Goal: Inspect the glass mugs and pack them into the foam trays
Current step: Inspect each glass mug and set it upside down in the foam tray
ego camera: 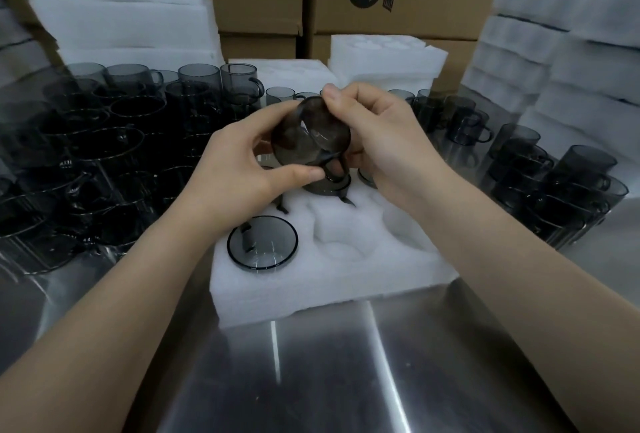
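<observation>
Because the smoked-grey glass mug [310, 135] hangs in a fingertip hold right over another mug [325, 187] already seated in the foam tray [346, 270], a slip looks like the main risk: smooth glass, small contact area, then a glass-on-glass hit and probably a chip. The left hand [239, 162] is at 9 o'clock of the held mug, with thumb and forefinger curled round the wall and pinching it; its other fingers are hidden, cannot tell. The right hand [381, 142] is at 3 o'clock, thumb pressed on the top edge at 12 and fingers curled behind near the handle, only partly seen. Second risk: both forearms run between loose mugs [104, 155] crowded at 9 o'clock and more mugs [554, 183] at 3 o'clock on the steel table [346, 363], so a wide elbow could topple the stacked ones. Third: if the handle misses its slot on lowering, the mug would sit crooked on the foam. The held mug is in mid-air above the tray's far row, touching only the hands. It is tipped so one round end faces the camera; base or mouth, cannot tell. Its handle points to about 5 o'clock. The glass is dark, see-through, with glare streaks; too blurred to judge flaws. One seated mug [262, 242] is at the tray's 7 o'clock.
</observation>
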`<state>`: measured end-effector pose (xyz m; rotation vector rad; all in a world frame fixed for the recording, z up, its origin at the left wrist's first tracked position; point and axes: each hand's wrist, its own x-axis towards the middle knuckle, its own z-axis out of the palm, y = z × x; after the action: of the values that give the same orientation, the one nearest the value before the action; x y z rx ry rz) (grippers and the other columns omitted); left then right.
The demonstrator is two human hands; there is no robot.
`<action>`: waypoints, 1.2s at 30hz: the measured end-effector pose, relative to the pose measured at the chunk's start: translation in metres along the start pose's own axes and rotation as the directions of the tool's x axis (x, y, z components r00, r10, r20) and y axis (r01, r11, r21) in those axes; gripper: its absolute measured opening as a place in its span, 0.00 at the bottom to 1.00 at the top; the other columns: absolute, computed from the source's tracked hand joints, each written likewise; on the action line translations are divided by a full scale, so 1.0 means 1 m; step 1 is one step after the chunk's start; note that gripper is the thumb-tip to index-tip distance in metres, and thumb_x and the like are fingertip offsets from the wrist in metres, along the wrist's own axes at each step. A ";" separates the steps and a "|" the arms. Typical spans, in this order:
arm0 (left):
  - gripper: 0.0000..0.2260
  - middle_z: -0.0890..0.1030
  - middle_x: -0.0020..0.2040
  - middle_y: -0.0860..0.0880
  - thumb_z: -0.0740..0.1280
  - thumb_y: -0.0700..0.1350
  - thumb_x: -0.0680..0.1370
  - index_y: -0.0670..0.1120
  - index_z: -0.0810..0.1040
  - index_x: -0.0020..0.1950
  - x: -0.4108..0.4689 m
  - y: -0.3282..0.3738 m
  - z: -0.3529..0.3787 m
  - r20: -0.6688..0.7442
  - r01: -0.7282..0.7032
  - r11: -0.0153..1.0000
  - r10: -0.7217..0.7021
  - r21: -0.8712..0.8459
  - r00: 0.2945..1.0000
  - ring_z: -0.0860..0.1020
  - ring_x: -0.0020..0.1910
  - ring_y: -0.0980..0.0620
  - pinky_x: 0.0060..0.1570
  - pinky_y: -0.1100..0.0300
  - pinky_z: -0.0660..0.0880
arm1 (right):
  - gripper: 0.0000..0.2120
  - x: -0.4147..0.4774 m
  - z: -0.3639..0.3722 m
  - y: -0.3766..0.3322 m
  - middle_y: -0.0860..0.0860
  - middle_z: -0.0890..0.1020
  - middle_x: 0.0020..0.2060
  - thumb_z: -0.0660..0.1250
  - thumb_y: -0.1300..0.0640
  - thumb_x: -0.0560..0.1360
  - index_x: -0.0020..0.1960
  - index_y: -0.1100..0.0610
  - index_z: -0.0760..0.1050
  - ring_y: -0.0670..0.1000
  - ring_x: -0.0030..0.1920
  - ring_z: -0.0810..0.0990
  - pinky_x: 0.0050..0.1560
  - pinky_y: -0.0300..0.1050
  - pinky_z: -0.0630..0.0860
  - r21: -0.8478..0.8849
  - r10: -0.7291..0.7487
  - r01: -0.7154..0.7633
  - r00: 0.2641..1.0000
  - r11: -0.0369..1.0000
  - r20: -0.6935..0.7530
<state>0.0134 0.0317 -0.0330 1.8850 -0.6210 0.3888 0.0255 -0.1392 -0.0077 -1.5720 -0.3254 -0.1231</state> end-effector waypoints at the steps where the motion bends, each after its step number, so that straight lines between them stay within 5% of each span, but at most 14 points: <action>1: 0.28 0.81 0.57 0.59 0.78 0.42 0.68 0.52 0.76 0.66 0.000 -0.001 -0.001 0.003 0.004 1.000 -0.004 -0.018 1.000 0.78 0.57 0.62 0.57 0.71 0.72 | 0.10 0.001 -0.002 0.000 0.59 0.76 0.39 0.64 0.54 0.80 0.42 0.57 0.75 0.53 0.33 0.73 0.31 0.42 0.71 0.041 0.044 -0.045 0.998 0.998 0.038; 4: 0.24 0.82 0.55 0.55 0.76 0.45 0.68 0.51 0.77 0.63 0.001 -0.003 -0.002 -0.020 0.026 0.997 -0.028 -0.078 0.999 0.79 0.56 0.60 0.56 0.68 0.74 | 0.14 0.004 -0.008 -0.001 0.60 0.77 0.48 0.58 0.59 0.82 0.63 0.63 0.75 0.54 0.38 0.71 0.34 0.41 0.74 0.211 0.119 -0.164 0.970 0.964 0.210; 7: 0.20 0.82 0.53 0.55 0.73 0.45 0.69 0.50 0.78 0.61 0.002 -0.004 -0.003 -0.039 0.043 0.991 -0.048 -0.127 0.998 0.80 0.54 0.59 0.53 0.67 0.74 | 0.21 0.004 -0.014 -0.001 0.55 0.80 0.48 0.59 0.63 0.78 0.70 0.64 0.69 0.49 0.39 0.75 0.42 0.40 0.73 0.276 0.081 -0.192 0.926 0.942 0.370; 11: 0.17 0.83 0.52 0.55 0.73 0.46 0.70 0.51 0.79 0.59 0.002 -0.005 -0.004 -0.038 0.053 0.990 -0.058 -0.134 0.998 0.81 0.53 0.58 0.53 0.66 0.74 | 0.25 0.005 -0.016 0.002 0.57 0.80 0.52 0.67 0.64 0.72 0.68 0.64 0.71 0.48 0.44 0.80 0.48 0.41 0.76 0.258 0.036 -0.152 0.914 0.954 0.404; 16: 0.24 0.83 0.54 0.56 0.76 0.47 0.67 0.51 0.79 0.62 0.001 -0.003 -0.002 -0.006 0.040 0.999 -0.040 0.002 0.999 0.80 0.55 0.59 0.58 0.61 0.75 | 0.13 0.005 -0.009 0.006 0.52 0.81 0.43 0.73 0.62 0.66 0.50 0.57 0.76 0.49 0.40 0.82 0.36 0.41 0.77 0.164 0.052 -0.097 0.965 0.982 0.256; 20: 0.26 0.81 0.54 0.60 0.80 0.42 0.67 0.55 0.77 0.62 0.001 -0.004 -0.001 -0.014 0.005 0.998 -0.004 0.068 1.000 0.79 0.55 0.64 0.58 0.69 0.73 | 0.08 0.002 -0.002 0.008 0.46 0.81 0.35 0.74 0.60 0.72 0.42 0.55 0.75 0.45 0.38 0.79 0.34 0.35 0.74 -0.029 -0.085 0.087 0.993 0.996 0.086; 23: 0.27 0.81 0.54 0.61 0.79 0.46 0.66 0.58 0.75 0.61 0.001 -0.003 0.000 -0.017 0.007 0.998 -0.006 0.064 1.000 0.78 0.56 0.63 0.57 0.69 0.73 | 0.10 0.002 0.002 0.005 0.50 0.77 0.33 0.69 0.58 0.77 0.38 0.56 0.74 0.47 0.34 0.75 0.32 0.36 0.71 -0.093 -0.134 0.132 0.991 0.987 -0.018; 25: 0.25 0.81 0.55 0.59 0.77 0.48 0.65 0.57 0.76 0.61 0.002 -0.003 0.001 -0.017 0.020 0.998 -0.019 0.055 1.000 0.79 0.56 0.62 0.59 0.66 0.74 | 0.12 0.003 0.002 0.004 0.57 0.74 0.34 0.65 0.56 0.80 0.39 0.58 0.73 0.52 0.32 0.71 0.30 0.40 0.69 -0.077 -0.101 0.097 0.994 0.992 -0.043; 29: 0.24 0.81 0.56 0.55 0.76 0.47 0.66 0.54 0.75 0.60 0.003 -0.006 -0.001 -0.077 0.056 0.998 -0.059 -0.036 0.995 0.79 0.57 0.56 0.62 0.56 0.75 | 0.10 0.001 0.002 0.001 0.58 0.81 0.44 0.62 0.57 0.81 0.56 0.60 0.79 0.52 0.38 0.78 0.38 0.44 0.75 0.049 -0.052 0.050 0.998 0.998 0.033; 32: 0.23 0.81 0.56 0.55 0.76 0.47 0.66 0.53 0.75 0.60 0.004 -0.007 -0.001 -0.090 0.074 0.995 -0.080 -0.072 0.993 0.80 0.57 0.57 0.62 0.54 0.75 | 0.04 0.000 0.003 0.002 0.52 0.79 0.41 0.68 0.55 0.78 0.50 0.55 0.77 0.47 0.38 0.76 0.41 0.43 0.75 -0.098 -0.109 0.109 0.994 0.989 0.008; 36: 0.25 0.81 0.54 0.58 0.76 0.52 0.64 0.54 0.72 0.59 0.003 -0.007 0.000 -0.097 0.052 0.993 -0.063 -0.106 0.993 0.79 0.57 0.58 0.60 0.56 0.76 | 0.13 -0.001 0.005 0.005 0.57 0.76 0.38 0.68 0.49 0.77 0.44 0.57 0.68 0.53 0.36 0.78 0.40 0.52 0.78 -0.212 -0.029 0.042 0.997 0.976 0.066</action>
<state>0.0198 0.0334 -0.0363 1.7692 -0.5088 0.4041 0.0249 -0.1342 -0.0126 -1.7857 -0.4000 -0.1403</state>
